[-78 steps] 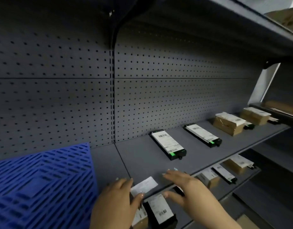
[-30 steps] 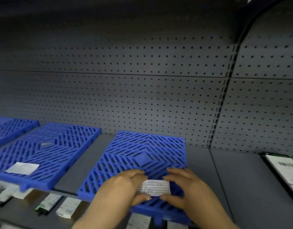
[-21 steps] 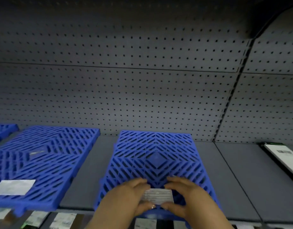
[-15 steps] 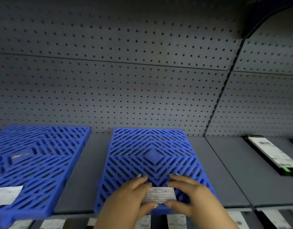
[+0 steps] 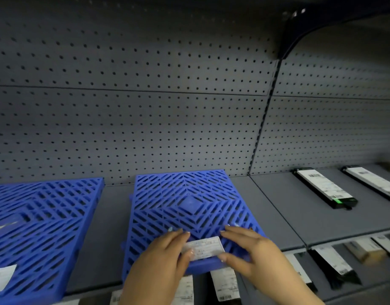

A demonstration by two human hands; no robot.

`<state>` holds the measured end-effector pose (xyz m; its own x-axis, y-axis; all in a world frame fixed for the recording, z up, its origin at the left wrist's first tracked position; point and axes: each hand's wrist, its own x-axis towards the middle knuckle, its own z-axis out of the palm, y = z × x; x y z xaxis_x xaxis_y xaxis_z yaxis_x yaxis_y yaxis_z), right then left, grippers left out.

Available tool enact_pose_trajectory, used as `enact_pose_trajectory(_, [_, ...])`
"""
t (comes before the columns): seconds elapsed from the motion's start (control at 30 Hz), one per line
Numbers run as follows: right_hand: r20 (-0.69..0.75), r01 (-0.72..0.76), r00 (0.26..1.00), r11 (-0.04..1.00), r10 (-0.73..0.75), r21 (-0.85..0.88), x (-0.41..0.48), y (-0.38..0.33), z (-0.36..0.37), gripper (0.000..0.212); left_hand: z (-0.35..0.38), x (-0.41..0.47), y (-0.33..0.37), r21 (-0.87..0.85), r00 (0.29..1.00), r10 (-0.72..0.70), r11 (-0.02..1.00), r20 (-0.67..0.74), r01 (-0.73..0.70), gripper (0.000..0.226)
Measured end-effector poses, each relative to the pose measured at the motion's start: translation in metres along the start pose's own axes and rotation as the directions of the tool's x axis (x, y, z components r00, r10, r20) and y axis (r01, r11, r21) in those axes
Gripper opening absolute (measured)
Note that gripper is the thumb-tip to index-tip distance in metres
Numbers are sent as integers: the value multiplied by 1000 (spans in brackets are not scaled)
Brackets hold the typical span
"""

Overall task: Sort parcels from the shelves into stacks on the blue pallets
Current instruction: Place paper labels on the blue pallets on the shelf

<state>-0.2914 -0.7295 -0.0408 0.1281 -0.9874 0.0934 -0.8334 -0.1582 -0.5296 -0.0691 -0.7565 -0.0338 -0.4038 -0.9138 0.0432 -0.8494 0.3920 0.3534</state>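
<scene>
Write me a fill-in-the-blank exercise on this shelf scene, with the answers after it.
The left hand and right hand hold a small parcel over one of the ____ blue pallets in view.
The long parcels lying on the shelf to its right are ____ with white labels.
The back wall is dotted with rows of small ____.
Missing words: two; black; holes.

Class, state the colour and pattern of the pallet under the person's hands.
The pallet is bright blue, with slats forming a diamond pattern; the head view shows it.
</scene>
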Motion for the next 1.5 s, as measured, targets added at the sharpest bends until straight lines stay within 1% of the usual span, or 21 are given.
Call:
enact_pose_trajectory(0.07, [-59,-15,998,1000,15,0,-12,-1,2,87,-3,-10,0,5,998,-16,1000,-65,17,49])
enact_pose_trajectory(0.13, [-97,-15,995,1000,14,-10,-24,-2,3,86,-6,-22,0,44,995,-40,998,-94,44,54])
enact_pose_trajectory(0.17, [-118,-13,993,1000,10,-24,-30,-4,2,85,-7,-28,0,63,993,-57,996,-105,64,63])
enact_pose_trajectory(0.27, [-207,-3,978,998,-9,-56,-53,-14,-2,85,-13,-54,3,99,981,-151,982,-118,163,113])
enact_pose_trajectory(0.3, [-232,2,973,998,-15,-57,-62,-18,-3,84,-14,-65,3,112,975,-182,974,-127,196,120])
enact_pose_trajectory(0.37, [-267,13,963,999,-25,-47,-82,-26,-4,82,-15,-89,6,112,964,-211,967,-161,230,117])
enact_pose_trajectory(0.47, [-304,29,952,999,-38,-35,-116,-38,-2,76,-12,-131,19,92,951,-231,963,-206,254,103])
enact_pose_trajectory(0.53, [-279,34,959,999,-37,-17,-142,-45,0,71,-9,-160,31,69,943,-257,958,-211,277,99])
enact_pose_trajectory(0.6, [-241,39,970,999,-41,-12,-168,-52,0,68,-4,-188,41,55,934,-280,953,-222,299,104])
enact_pose_trajectory(0.73, [-177,42,983,999,-48,-34,-225,-62,4,73,15,-252,57,21,902,-352,929,-250,369,116])
enact_pose_trajectory(0.8, [-138,41,990,999,-43,-19,-255,-69,5,65,23,-285,64,-4,896,-380,921,-231,389,118])
enact_pose_trajectory(0.9, [-102,30,994,999,-29,11,-294,-81,12,64,31,-336,72,14,893,-414,906,-175,422,118])
enact_pose_trajectory(1.0, [-51,44,998,999,-43,17,-322,-96,26,78,30,-380,73,27,874,-454,885,-175,465,118])
enact_pose_trajectory(1.1, [-13,62,998,998,-62,14,-338,-116,38,95,26,-416,67,10,837,-489,862,-244,507,116])
enact_pose_trajectory(1.2, [-1,95,995,995,-95,-3,-349,-140,46,91,25,-444,58,-37,806,-489,861,-333,507,102])
enact_pose_trajectory(1.23, [5,103,995,995,-103,-9,-351,-147,49,89,23,-449,53,-31,805,-480,864,-349,502,97])
enact_pose_trajectory(1.3, [-6,106,994,994,-106,-14,-354,-160,53,95,16,-456,45,-13,807,-474,865,-351,502,91])
enact_pose_trajectory(1.37, [-30,95,995,995,-95,-19,-354,-171,55,100,4,-461,37,10,831,-474,867,-290,498,85])
enact_pose_trajectory(1.43, [-38,70,997,998,-70,-2,-353,-185,57,95,-11,-463,29,70,862,-442,879,-249,471,80])
enact_pose_trajectory(1.47, [-40,56,998,998,-55,24,-352,-192,58,91,-19,-461,24,127,871,-419,879,-258,460,85])
enact_pose_trajectory(1.5, [-45,47,998,998,-45,51,-351,-200,60,89,-27,-459,19,134,879,-385,891,-282,434,97])
